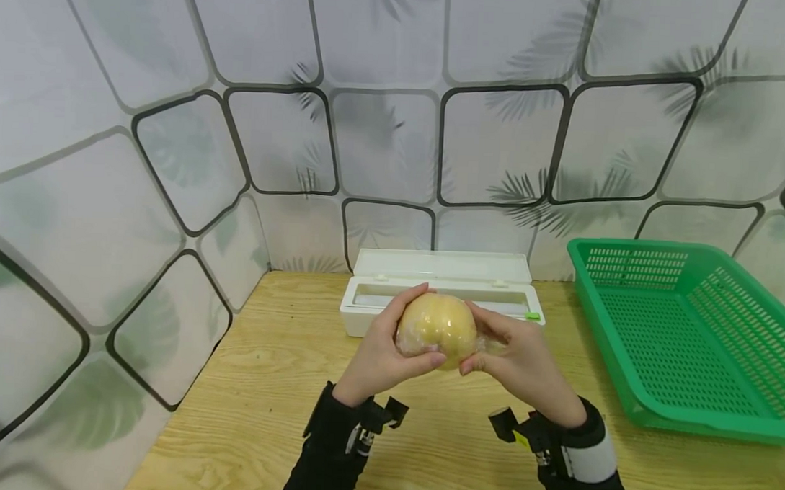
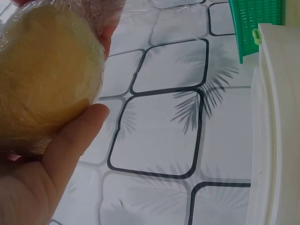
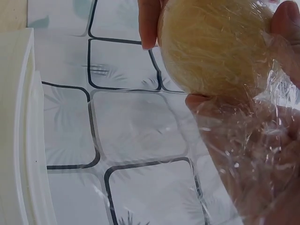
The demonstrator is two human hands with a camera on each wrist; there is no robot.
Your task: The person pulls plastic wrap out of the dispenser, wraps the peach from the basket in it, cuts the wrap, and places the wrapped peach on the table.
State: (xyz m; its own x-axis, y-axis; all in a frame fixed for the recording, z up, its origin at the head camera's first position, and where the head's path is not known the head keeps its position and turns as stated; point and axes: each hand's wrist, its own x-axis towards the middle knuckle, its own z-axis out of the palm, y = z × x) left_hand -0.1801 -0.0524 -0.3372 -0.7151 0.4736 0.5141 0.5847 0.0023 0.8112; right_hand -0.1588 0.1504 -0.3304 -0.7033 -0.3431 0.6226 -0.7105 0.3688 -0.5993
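Note:
A round yellow fruit is held up between both hands, in front of the white box. Clear plastic wrap covers it, with a loose, crumpled part trailing over the right palm. My left hand grips the fruit from its left side, thumb across the near face and fingers round the back. On the other side my right hand holds the fruit and the gathered wrap between thumb and fingers. In the left wrist view the fruit shows shiny, wrinkled film over its skin.
A white cling film dispenser with its lid raised and a green slider stands at the table's back edge. To the right is a green plastic basket. Patterned cloth hangs behind and left of the wooden table.

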